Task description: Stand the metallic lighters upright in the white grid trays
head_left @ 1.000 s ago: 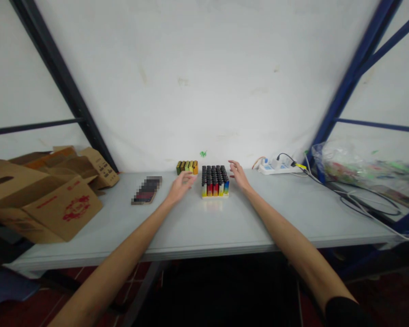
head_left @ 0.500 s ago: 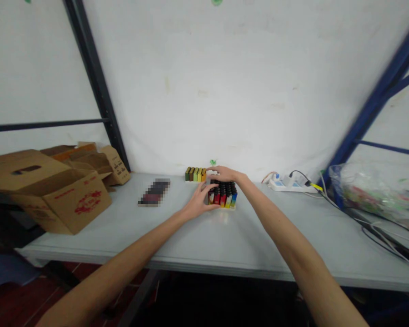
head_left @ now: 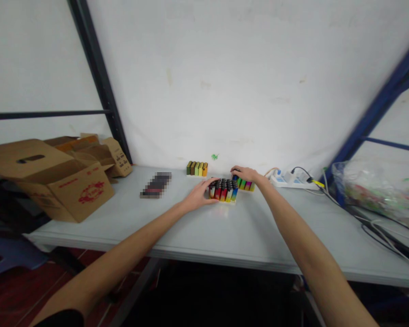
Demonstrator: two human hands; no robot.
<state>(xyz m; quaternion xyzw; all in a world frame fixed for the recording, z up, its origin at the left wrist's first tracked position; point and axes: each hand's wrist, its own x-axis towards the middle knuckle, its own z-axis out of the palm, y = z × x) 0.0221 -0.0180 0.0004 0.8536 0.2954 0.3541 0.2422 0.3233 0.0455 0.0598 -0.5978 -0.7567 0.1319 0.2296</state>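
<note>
A block of upright lighters [head_left: 223, 191] with black tops and red, yellow and blue bodies stands mid-table. My left hand [head_left: 201, 194] grips its left side, thumb at the front and fingers behind. Behind and to the right is a second group of lighters [head_left: 247, 185], green, pink and orange. My right hand [head_left: 244, 174] lies over the top and back of that group, its fingers bent round the left end. Further back near the wall stands a row of green, yellow and orange lighters [head_left: 197, 168], touched by neither hand.
Open cardboard boxes [head_left: 82, 193] stand at the left of the table [head_left: 211, 236]. A pixelated dark flat object [head_left: 156, 185] lies left of centre. At the right are a white power strip [head_left: 293, 181] with cables and a clear plastic bag [head_left: 368, 186].
My right hand has moved right, off the front block and onto the second group, which now shows. My left hand stays at the front block. The view has shifted slightly.
</note>
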